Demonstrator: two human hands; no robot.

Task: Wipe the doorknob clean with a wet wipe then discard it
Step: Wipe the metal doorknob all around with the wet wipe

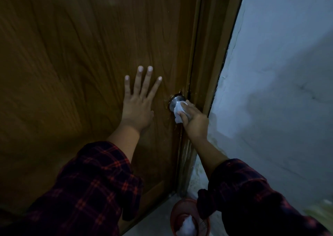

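A round metal doorknob [174,101] sits at the right edge of a brown wooden door [81,55]. My right hand [195,120] presses a crumpled white wet wipe [178,112] against the knob, covering its lower right part. My left hand [139,102] lies flat on the door to the left of the knob, fingers spread, holding nothing. Both arms wear dark red plaid sleeves.
A red-brown bin [185,216] with white waste inside stands on the floor below the knob, partly hidden by my right sleeve. The wooden door frame [207,64] runs beside the knob. A pale wall [279,73] fills the right side.
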